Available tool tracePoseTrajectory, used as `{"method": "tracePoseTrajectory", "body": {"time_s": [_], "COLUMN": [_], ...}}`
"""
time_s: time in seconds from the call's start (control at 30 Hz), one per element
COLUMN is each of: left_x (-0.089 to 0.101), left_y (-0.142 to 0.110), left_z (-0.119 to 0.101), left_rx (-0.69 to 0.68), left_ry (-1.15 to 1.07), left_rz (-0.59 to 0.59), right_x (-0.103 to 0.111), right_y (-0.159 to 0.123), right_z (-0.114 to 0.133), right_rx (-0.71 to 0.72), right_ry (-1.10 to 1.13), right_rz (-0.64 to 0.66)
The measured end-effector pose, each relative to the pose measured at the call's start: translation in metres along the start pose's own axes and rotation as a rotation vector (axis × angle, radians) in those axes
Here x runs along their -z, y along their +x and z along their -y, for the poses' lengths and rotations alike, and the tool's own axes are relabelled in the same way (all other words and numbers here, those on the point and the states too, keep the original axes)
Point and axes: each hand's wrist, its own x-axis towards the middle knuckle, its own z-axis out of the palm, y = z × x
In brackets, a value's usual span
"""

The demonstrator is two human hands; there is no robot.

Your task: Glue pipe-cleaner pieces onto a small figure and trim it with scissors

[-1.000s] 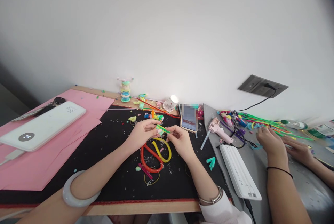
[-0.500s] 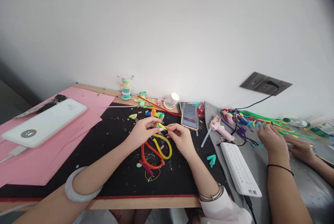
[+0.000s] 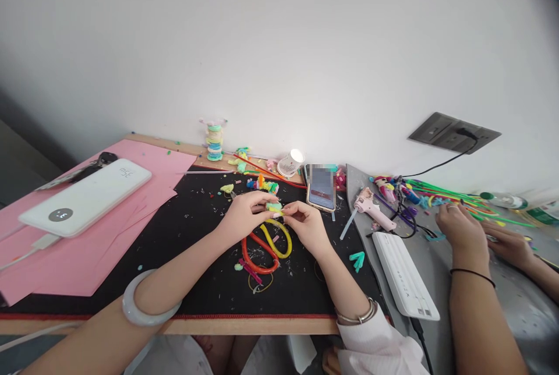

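Note:
My left hand and my right hand meet over the black mat, both pinching a small green and yellow fuzzy craft piece between thumb and fingers. Just below them lie a yellow pipe-cleaner loop and an orange loop. A pale bangle circles my left wrist and a metal bracelet my right.
A white power bank rests on pink paper at the left. A phone, a pink glue gun and a white keyboard lie to the right. Another person's hands work among pipe cleaners.
My view has shifted slightly, so everything sits a little higher and to the right. The green strip that stuck out between my fingers is now folded into a compact piece.

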Motion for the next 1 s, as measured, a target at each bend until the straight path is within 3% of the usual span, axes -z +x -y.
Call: {"method": "tracePoseTrajectory", "body": {"time_s": [0.4, 0.57, 0.77, 0.9, 1.0], "left_x": [0.0, 0.004, 0.015, 0.017, 0.016], "left_y": [0.002, 0.003, 0.009, 0.01, 0.009], "left_z": [0.002, -0.001, 0.003, 0.006, 0.003], "left_rx": [0.085, 0.044, -0.021, -0.008, -0.1], "left_ry": [-0.042, -0.014, 0.192, 0.316, 0.451], "left_rz": [-0.018, 0.014, -0.167, -0.1, -0.069], "right_x": [-0.002, 0.003, 0.01, 0.011, 0.009], "right_y": [-0.002, 0.001, 0.003, 0.003, 0.003], "right_z": [0.0, 0.0, -0.002, -0.005, -0.005], "right_rx": [-0.028, 0.007, 0.103, 0.128, 0.127], "right_ry": [-0.1, -0.179, -0.437, -0.59, -0.612], "right_rz": [0.044, 0.014, -0.175, -0.201, -0.156]}}
